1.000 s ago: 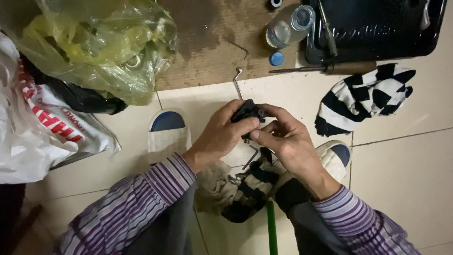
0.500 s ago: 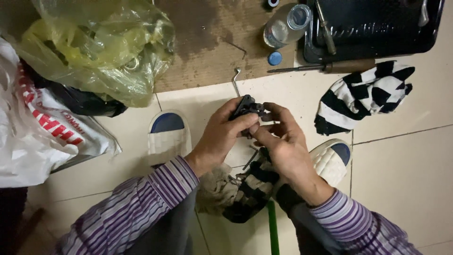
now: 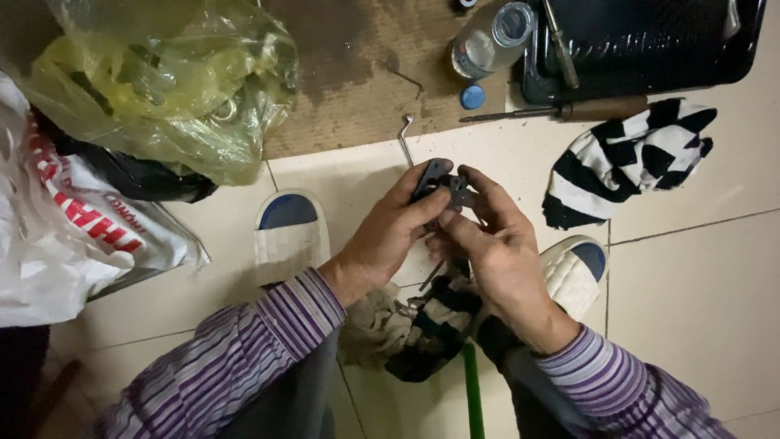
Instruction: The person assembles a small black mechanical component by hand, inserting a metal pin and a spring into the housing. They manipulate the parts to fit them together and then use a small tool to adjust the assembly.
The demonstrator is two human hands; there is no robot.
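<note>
We see a small dark metal part (image 3: pixel 443 185) pinched between both hands above the floor tiles. The left hand (image 3: pixel 390 232) closes on it from the left, the right hand (image 3: pixel 496 244) from the right and slightly below. A bent wire hook (image 3: pixel 404 138) lies just beyond the part.

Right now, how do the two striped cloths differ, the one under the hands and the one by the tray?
The striped cloth under the hands is bunched and mostly covered by the wrists; the striped cloth by the tray lies in the open, untouched. The first looks darker, the second shows broader white bands. Both are black-and-white and lie on the tiled floor.
</note>
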